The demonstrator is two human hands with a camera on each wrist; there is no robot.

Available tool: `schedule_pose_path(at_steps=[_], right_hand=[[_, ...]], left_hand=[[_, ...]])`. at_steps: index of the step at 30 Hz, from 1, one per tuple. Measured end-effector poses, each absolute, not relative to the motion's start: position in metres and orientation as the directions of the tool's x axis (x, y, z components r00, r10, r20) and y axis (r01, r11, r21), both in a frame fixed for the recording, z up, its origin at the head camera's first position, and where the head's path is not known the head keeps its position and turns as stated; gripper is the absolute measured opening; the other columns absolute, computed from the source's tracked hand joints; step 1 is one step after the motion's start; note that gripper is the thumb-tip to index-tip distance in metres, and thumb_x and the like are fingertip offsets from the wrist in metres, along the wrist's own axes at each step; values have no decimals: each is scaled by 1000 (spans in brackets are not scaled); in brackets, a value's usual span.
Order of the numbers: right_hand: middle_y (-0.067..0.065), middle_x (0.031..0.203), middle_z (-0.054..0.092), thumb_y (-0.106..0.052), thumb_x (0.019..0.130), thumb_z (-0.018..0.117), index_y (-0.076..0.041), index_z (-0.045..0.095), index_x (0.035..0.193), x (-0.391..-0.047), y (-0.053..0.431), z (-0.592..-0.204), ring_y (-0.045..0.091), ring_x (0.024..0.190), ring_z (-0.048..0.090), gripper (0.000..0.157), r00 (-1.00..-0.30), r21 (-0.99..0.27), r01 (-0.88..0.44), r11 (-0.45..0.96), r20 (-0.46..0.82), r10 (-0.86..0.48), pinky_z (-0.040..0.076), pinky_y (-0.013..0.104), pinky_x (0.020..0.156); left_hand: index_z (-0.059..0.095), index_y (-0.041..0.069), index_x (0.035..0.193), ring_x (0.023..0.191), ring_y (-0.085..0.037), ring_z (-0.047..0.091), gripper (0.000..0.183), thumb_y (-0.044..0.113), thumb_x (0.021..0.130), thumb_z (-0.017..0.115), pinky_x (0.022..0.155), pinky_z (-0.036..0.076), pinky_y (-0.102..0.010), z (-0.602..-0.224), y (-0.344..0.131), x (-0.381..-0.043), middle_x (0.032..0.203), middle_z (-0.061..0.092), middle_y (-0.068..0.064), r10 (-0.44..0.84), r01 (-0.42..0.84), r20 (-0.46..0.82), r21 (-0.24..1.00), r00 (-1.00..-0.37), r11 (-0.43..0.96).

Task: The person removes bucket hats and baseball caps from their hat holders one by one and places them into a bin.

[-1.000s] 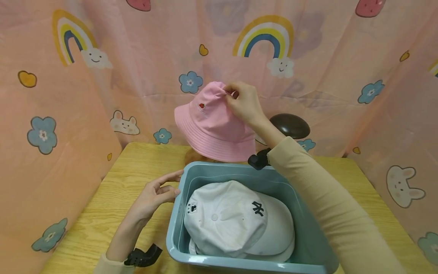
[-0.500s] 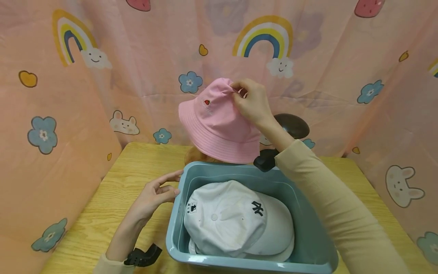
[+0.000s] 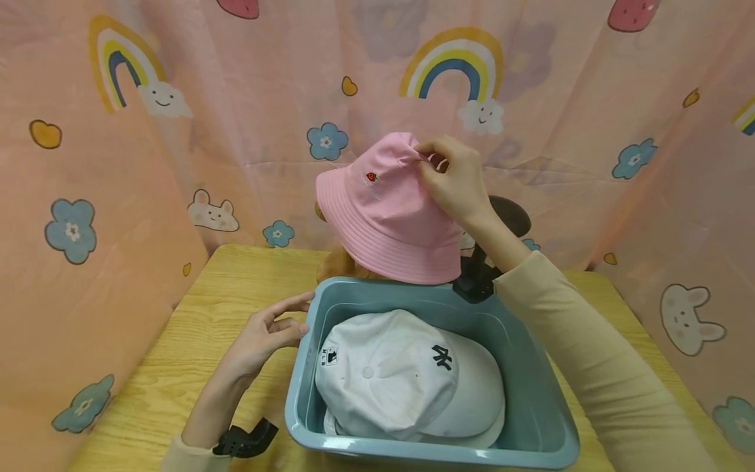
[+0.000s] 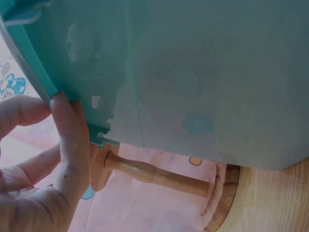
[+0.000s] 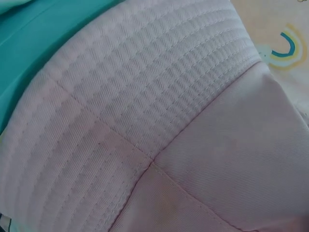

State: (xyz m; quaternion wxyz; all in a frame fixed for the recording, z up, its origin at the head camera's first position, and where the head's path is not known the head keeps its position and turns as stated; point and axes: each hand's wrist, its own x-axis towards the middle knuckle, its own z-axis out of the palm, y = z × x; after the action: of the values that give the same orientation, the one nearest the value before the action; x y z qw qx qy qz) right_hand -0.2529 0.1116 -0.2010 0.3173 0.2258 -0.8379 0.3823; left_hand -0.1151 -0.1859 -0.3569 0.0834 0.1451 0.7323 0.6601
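Observation:
My right hand [image 3: 454, 177] pinches the crown of a pink bucket hat [image 3: 392, 213], which bears a small strawberry patch. The hat is held tilted above the far rim of a blue-grey plastic basin [image 3: 569, 432]. In the right wrist view, the stitched brim and crown of the bucket hat [image 5: 159, 87] fill most of the picture; the fingers are hidden there. My left hand [image 3: 265, 337] holds the left rim of the basin, and the left wrist view shows fingers of the left hand [image 4: 53, 154] on both sides of that rim. A white baseball cap [image 3: 389, 373] lies inside the basin.
Behind the bucket hat stands a light wooden hat stand [image 4: 159, 176], mostly hidden in the head view. A dark stand with a rounded top [image 3: 512, 216] is behind my right forearm. The wooden table [image 3: 248, 275] meets a patterned pink curtain [image 3: 259, 131].
My right hand has moved to the right with the bucket hat, baring a little of the wooden stand on the left. My left hand and the basin have stayed put.

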Motion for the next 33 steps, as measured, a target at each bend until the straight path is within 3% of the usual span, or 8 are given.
schedule_pose_path(at_steps=[4,11,22,33], right_hand=[[12,92,68,-4,87,61,-3,73,99,-248,116,-201,10,76,53,17,-673,-492,-646,584,728,-131,40,14,67],[11,91,68,-8,88,63,-4,73,97,-234,121,-197,6,77,52,14,-648,-478,-671,566,749,-136,41,14,68],[10,83,65,1,84,64,-4,73,92,-213,128,-199,4,75,50,12,-574,-434,-745,506,804,-155,40,17,67],[6,85,66,-1,83,67,-4,74,91,-194,135,-199,4,76,53,11,-552,-436,-757,486,825,-121,42,13,65]], left_hand=[[42,3,143,84,-7,67,53,11,94,60,80,57,-30,-357,-186,-115,130,45,-23,324,104,71,991,-943,86],[43,5,143,85,-7,68,53,12,93,61,81,57,-31,-358,-187,-115,129,47,-16,317,90,57,992,-947,93],[42,3,144,86,-6,67,53,11,94,59,80,56,-30,-355,-186,-115,132,44,-26,326,96,63,992,-943,84],[42,4,144,85,-7,68,54,12,94,60,80,57,-31,-356,-187,-115,127,47,-13,325,95,62,992,-944,87]])
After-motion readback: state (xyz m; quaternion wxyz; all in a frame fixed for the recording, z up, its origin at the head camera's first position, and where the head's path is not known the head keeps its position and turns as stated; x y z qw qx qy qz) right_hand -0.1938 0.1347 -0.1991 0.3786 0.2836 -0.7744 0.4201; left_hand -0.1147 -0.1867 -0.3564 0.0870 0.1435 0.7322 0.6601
